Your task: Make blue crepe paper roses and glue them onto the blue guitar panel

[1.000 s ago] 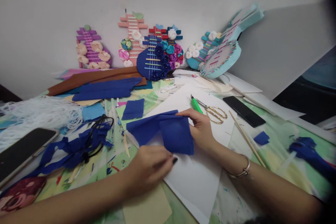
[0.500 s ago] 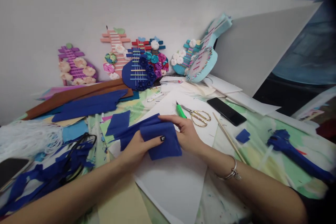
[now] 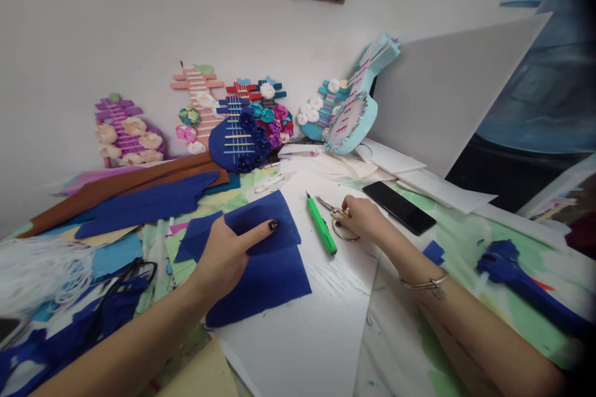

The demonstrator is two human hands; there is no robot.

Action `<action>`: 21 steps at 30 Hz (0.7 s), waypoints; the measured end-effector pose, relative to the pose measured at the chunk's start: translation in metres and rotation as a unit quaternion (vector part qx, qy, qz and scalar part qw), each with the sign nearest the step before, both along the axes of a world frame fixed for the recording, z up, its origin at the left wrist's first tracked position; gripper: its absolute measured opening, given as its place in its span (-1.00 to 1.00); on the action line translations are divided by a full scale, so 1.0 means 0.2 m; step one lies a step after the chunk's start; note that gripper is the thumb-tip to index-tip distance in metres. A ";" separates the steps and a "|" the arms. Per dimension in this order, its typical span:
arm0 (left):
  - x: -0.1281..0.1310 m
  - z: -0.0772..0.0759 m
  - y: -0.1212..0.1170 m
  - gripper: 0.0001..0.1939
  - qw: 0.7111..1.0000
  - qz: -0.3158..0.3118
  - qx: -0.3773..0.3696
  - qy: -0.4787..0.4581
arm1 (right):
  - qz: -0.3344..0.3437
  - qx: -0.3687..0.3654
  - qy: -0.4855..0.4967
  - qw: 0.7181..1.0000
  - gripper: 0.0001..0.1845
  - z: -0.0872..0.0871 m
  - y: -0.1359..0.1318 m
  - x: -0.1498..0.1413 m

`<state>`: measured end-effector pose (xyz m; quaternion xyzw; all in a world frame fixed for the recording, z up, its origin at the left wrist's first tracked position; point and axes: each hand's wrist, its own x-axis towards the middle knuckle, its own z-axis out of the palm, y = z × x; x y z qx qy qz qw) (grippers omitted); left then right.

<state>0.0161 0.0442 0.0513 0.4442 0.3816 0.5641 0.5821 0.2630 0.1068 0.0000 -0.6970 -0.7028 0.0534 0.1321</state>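
Note:
My left hand (image 3: 223, 252) is closed on a piece of dark blue crepe paper (image 3: 265, 285), thumb on top and the other fingers hidden beneath. The paper is folded or layered and lies over a white sheet (image 3: 298, 347). To the right, my right hand (image 3: 365, 217) has its fingers closed on the gold handles of a pair of scissors (image 3: 343, 232), whose blades point away to the left. Between the hands, a green utility knife (image 3: 321, 223) rests on the white sheet, its tip pointing away from me.
A black phone (image 3: 399, 206) lies beyond my right hand. At the right is a blue glue gun (image 3: 526, 285), near a small blue scrap (image 3: 434, 252). Blue strips (image 3: 79, 316) and white stringy material (image 3: 46, 267) spread at the left. Decorated guitar shapes (image 3: 239, 136) lean along the wall.
My right hand has let go of the blue paper and moved right onto the scissors. The left hand has moved slightly left, and the paper now lies flatter. The knife shows fully.

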 end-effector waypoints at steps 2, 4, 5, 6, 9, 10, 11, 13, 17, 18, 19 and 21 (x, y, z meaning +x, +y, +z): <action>-0.01 0.02 -0.01 -0.52 1.000 0.010 0.005 0.002 | -0.004 -0.026 -0.006 1.000 -0.70 0.01 -0.01 -0.02; -0.02 0.05 -0.01 -0.49 1.000 0.024 0.015 0.003 | -0.016 -0.043 -0.010 0.999 -0.67 0.03 -0.02 -0.04; -0.03 0.06 -0.02 -0.48 0.999 0.031 0.019 0.005 | -0.022 -0.049 -0.010 0.999 -0.67 0.04 -0.03 -0.05; -0.03 0.07 -0.02 -0.47 0.999 0.038 0.021 0.005 | -0.028 -0.054 -0.008 0.998 -0.66 0.05 -0.04 -0.05; -0.05 0.10 -0.02 -0.48 0.999 0.045 0.016 0.004 | -0.035 -0.067 0.015 0.997 -0.62 0.08 -0.05 -0.03; -0.05 0.11 -0.02 -0.49 0.999 0.046 0.015 0.002 | -0.036 -0.071 0.028 0.996 -0.60 0.09 -0.05 -0.01; -0.06 0.11 -0.01 -0.50 0.999 0.048 0.015 0.001 | -0.036 -0.075 0.040 0.996 -0.59 0.10 -0.05 0.01; -0.07 0.11 -0.01 -0.51 0.998 0.058 0.021 0.003 | -0.043 -0.070 0.075 0.994 -0.58 0.12 -0.04 0.04; -0.08 0.11 0.00 -0.58 0.995 0.089 0.021 0.026 | -0.032 0.043 0.314 0.948 -0.53 0.18 -0.08 0.00; -0.09 0.11 0.00 -0.58 0.995 0.093 0.016 0.029 | -0.004 0.061 0.387 0.920 -0.47 0.19 -0.11 -0.03; -0.09 0.11 0.00 -0.58 0.995 0.094 0.012 0.028 | 0.024 0.060 0.455 0.888 -0.43 0.20 -0.14 -0.07; -0.09 0.10 0.00 -0.56 0.996 0.090 0.007 0.014 | 0.092 0.054 0.541 0.834 -0.48 0.21 -0.22 -0.17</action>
